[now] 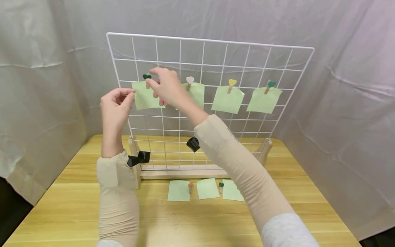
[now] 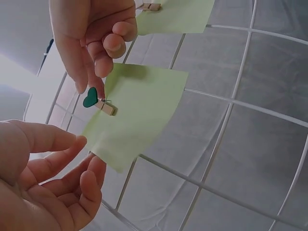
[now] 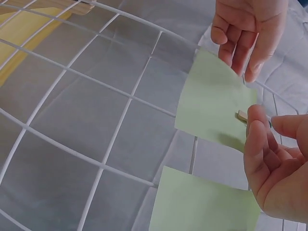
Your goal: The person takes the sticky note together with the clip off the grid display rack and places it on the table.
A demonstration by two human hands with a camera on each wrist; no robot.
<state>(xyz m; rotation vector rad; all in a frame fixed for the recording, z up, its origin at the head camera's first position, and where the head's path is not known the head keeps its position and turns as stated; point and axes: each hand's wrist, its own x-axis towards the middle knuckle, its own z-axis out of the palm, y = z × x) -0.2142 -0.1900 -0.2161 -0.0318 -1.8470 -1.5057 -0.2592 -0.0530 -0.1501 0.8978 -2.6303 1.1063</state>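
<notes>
Grey cloth (image 1: 234,20) hung all around the wooden table (image 1: 172,221), and a white wire grid (image 1: 197,39) stood on it. Looked to me like the fastening step on one green note (image 1: 143,97), up at the grid's ten o'clock. Left hand (image 1: 115,106), at the note's nine o'clock, had its edge pinched between thumb and fingertips. Right hand (image 1: 168,85), over at three, was loosely open, thumb and index apart around the dark green heart clip (image 1: 146,77); couldn't tell if they touched it. Clip was already on the paper, so I figured the next move called for a small straightening tug, then both hands off. Three loose notes (image 1: 178,190) and two spare clips (image 1: 221,185) lay at six o'clock.
</notes>
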